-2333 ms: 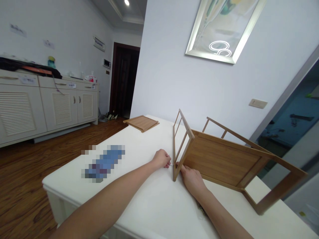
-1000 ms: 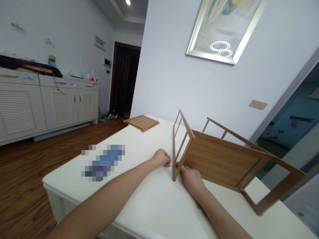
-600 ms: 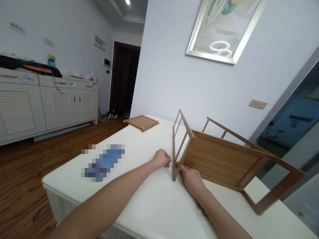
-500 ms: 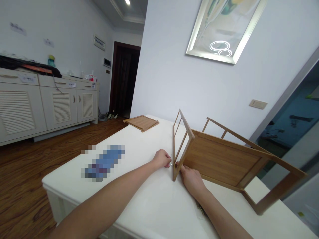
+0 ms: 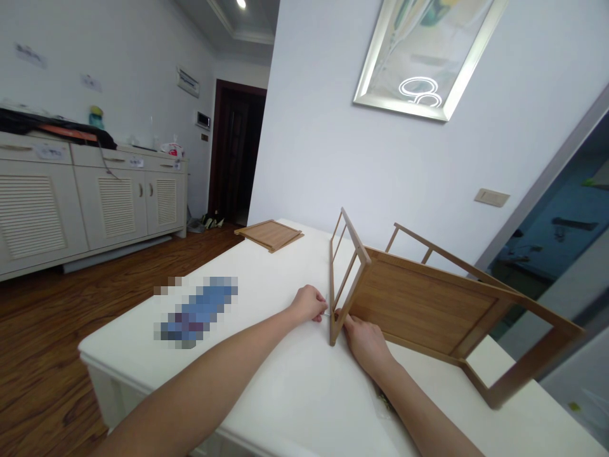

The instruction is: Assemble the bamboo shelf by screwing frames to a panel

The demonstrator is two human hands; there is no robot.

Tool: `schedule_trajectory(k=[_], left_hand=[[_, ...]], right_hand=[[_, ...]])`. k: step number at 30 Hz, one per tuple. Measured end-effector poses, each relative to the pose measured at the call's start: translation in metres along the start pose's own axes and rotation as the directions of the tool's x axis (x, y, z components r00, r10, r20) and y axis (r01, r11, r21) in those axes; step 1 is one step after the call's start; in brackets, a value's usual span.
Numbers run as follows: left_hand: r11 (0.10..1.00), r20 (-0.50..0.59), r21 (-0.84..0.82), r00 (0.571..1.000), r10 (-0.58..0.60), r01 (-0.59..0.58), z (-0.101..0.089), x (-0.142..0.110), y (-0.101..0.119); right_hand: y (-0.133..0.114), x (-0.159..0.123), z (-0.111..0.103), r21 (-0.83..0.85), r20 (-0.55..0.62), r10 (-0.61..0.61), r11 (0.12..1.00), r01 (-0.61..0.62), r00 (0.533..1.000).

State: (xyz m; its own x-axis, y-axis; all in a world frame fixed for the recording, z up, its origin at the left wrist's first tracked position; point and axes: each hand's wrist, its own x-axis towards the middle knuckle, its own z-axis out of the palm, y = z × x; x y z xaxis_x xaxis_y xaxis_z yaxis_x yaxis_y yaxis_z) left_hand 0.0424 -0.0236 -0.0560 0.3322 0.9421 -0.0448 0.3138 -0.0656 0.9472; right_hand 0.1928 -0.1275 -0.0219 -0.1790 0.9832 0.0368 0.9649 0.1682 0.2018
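Note:
A partly assembled wooden rack (image 5: 413, 301) stands on the white table (image 5: 290, 381), its solid panel between two slatted end frames. My left hand (image 5: 307, 304) is closed in a pinch on a thin metal hex key (image 5: 327, 313), just left of the near end frame (image 5: 351, 279). The key's tip meets the frame's lower part; the screw, if any, is too small to see. On the inner side of that frame, my right hand (image 5: 368, 343) has its fingers closed round the lower rail, partly hidden by the wood.
Flat wooden panels (image 5: 271, 235) lie at the table's far left corner. A blurred-out blue object (image 5: 202, 311) rests near the left edge. Beneath my right forearm is a small clear bag with metal bits (image 5: 383, 401). A white cabinet (image 5: 118, 197) stands along the left wall.
The hex key has turned between my left fingers, its upright arm showing at times and hidden now. Both hands and the rack stay in place; the view shifts slightly.

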Motion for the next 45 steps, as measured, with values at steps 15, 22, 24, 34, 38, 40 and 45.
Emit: schedule_trajectory(k=[15,22,24,34,38,40,45], left_hand=[[0.999,0.053,-0.032,0.998,0.046,-0.044,0.001,0.003,-0.003],[0.994,0.085,-0.058,0.991,0.102,-0.097,-0.002,-0.001,-0.001],[0.993,0.093,-0.057,0.989,0.111,-0.107,-0.003,-0.001,-0.001],[0.973,0.137,0.070,0.968,0.210,-0.220,-0.008,-0.007,-0.001],[0.925,0.142,0.212,0.947,0.290,-0.315,-0.015,-0.014,0.004],[0.886,0.144,0.288,0.931,0.335,-0.363,-0.020,-0.018,0.008],[0.802,0.186,0.419,0.904,0.384,-0.426,-0.027,-0.027,0.013]], right_hand=[[0.001,0.000,0.000,-0.009,-0.006,-0.004,1.000,0.004,1.000],[0.001,0.000,-0.001,-0.009,0.007,-0.002,1.000,0.002,1.000],[0.000,0.000,-0.002,-0.007,0.007,-0.002,1.000,0.002,1.000],[-0.001,-0.001,-0.003,0.004,0.017,0.006,1.000,-0.006,1.000],[0.000,-0.001,-0.002,0.002,0.015,-0.001,1.000,0.001,1.000],[0.000,-0.001,-0.002,0.000,0.013,0.005,1.000,-0.005,1.000],[0.000,-0.002,-0.003,-0.005,-0.004,-0.001,1.000,0.001,1.000]])
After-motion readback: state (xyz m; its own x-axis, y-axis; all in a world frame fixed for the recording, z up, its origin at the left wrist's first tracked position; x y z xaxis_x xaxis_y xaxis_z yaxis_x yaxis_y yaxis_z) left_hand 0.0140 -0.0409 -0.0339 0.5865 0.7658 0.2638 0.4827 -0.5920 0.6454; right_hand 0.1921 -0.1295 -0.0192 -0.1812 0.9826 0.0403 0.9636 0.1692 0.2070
